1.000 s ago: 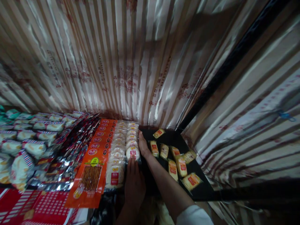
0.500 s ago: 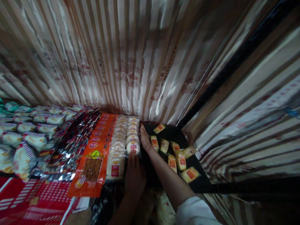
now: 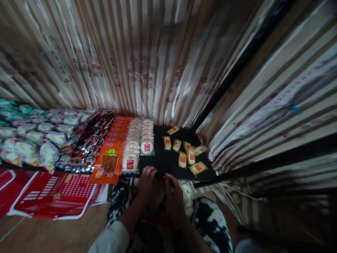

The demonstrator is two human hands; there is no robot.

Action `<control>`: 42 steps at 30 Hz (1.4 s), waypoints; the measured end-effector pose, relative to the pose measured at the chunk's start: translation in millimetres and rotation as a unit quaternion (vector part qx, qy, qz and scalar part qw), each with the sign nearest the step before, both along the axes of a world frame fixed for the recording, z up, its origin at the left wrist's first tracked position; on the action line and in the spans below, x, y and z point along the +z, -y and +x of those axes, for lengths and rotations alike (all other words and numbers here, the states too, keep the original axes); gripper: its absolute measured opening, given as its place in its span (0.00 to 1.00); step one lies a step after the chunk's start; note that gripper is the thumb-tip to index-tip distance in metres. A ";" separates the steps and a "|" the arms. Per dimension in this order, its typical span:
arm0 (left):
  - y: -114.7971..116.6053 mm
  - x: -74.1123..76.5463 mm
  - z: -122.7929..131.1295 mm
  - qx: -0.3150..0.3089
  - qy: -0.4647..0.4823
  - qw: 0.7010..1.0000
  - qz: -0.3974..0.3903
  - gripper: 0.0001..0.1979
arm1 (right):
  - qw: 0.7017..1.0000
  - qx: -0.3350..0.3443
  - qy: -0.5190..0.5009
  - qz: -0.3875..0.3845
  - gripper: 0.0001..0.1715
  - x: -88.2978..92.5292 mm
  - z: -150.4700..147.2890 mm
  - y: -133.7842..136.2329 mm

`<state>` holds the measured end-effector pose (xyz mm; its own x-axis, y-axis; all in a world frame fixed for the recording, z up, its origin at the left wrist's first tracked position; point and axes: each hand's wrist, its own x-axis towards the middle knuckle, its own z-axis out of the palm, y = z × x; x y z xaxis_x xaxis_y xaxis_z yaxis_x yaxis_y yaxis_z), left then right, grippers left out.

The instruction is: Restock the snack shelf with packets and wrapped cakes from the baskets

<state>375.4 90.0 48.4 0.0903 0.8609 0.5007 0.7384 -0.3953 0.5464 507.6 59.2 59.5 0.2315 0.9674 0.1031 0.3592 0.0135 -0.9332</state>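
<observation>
My left hand point(image 3: 146, 185) is low at the front edge of the black shelf point(image 3: 155, 163), its fingers curled inward. Facing it, my right hand point(image 3: 174, 195) is bent the same way, fingertips close to the shelf edge. Between them is something dim and brownish that I cannot make out. Just beyond stand two rows of round white crackers in clear packs: a shorter row point(image 3: 146, 146) and a longer row point(image 3: 130, 163) to its left. Below the shelf, beside my right hand, pale wrapped packs point(image 3: 187, 193) show in part.
Small yellow wrapped snacks point(image 3: 182, 159) lie scattered on the shelf's right part. Left of the crackers are orange stick-snack packets point(image 3: 109, 161), dark shiny packets point(image 3: 88, 140) and white-green bags point(image 3: 50, 151). A red basket point(image 3: 55, 196) stands below left. Striped sheeting point(image 3: 137, 63) hangs behind.
Both hands have drawn back from the shorter cracker row to the shelf's front edge. My right hand has left the row's right side. The crackers stay standing, and the view has shifted.
</observation>
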 end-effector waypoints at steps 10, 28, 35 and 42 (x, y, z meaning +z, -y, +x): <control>95.1 -42.1 20.8 0.057 -0.061 0.952 -0.293 0.27 | 0.987 0.088 0.129 -0.044 0.18 -34.1 3.4 59.9; 87.9 -0.6 -5.1 0.048 0.267 0.895 -0.354 0.16 | 0.991 0.076 0.110 -0.002 0.22 -16.5 -0.9 55.0; 77.4 31.8 -15.3 0.017 0.424 0.806 -0.412 0.17 | 0.986 0.083 0.144 0.017 0.28 -4.2 6.2 49.6; 58.0 40.8 -31.0 -0.040 0.367 0.827 -0.423 0.13 | 0.935 0.221 0.270 0.061 0.38 38.0 7.2 49.7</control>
<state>344.5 32.0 89.2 0.1025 0.9372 -0.3333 0.0751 0.3269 0.9421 514.7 9.5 97.5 -0.3066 0.9293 0.2058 0.7112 0.3674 -0.5994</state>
